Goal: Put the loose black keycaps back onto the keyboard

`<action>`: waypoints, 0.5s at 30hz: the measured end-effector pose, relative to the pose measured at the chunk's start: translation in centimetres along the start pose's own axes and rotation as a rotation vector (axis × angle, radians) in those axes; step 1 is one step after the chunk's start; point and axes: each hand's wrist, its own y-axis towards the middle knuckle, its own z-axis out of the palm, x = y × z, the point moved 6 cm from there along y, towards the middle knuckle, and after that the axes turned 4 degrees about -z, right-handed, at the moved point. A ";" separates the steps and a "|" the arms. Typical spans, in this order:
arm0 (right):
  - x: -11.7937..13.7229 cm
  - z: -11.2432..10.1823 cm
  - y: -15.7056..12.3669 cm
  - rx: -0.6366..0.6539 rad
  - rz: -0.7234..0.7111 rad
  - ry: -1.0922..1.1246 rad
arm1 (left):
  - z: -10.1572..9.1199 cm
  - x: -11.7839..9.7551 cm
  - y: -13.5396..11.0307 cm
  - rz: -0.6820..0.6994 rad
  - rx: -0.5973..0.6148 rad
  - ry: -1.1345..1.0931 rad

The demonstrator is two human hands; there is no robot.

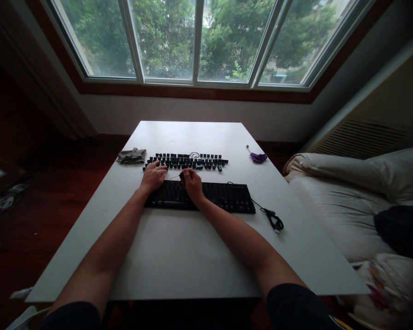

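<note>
A black keyboard (223, 195) lies across the white table in front of me, partly hidden by my right hand. Beyond it sit several rows of loose black keycaps (182, 161). My left hand (153, 176) rests with fingers spread at the left end of those rows, its fingertips among the caps. Over the keyboard's upper middle, my right hand (192, 183) is closed in a pinch on a keycap puller (181, 176), a small dark-green handle with thin wires pointing left. Whether a cap sits in the wires is too small to tell.
A grey cloth (132, 156) lies at the table's left edge, and a purple cloth or brush-like item (258, 158) at the right edge. The keyboard's coiled cable (274, 221) rests to its right. A pale sofa (337, 197) stands right of the table (179, 256).
</note>
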 end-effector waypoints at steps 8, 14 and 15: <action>0.0 0.0 0.0 0.009 -0.009 -0.001 | -0.2 0.1 0.0 -0.001 -0.068 -0.004; 0.1 0.0 -0.1 0.008 -0.004 -0.015 | 0.0 -0.2 0.0 0.002 -0.025 0.062; 0.1 0.0 -0.1 0.007 -0.002 -0.016 | 0.0 -0.2 0.0 0.003 -0.015 0.068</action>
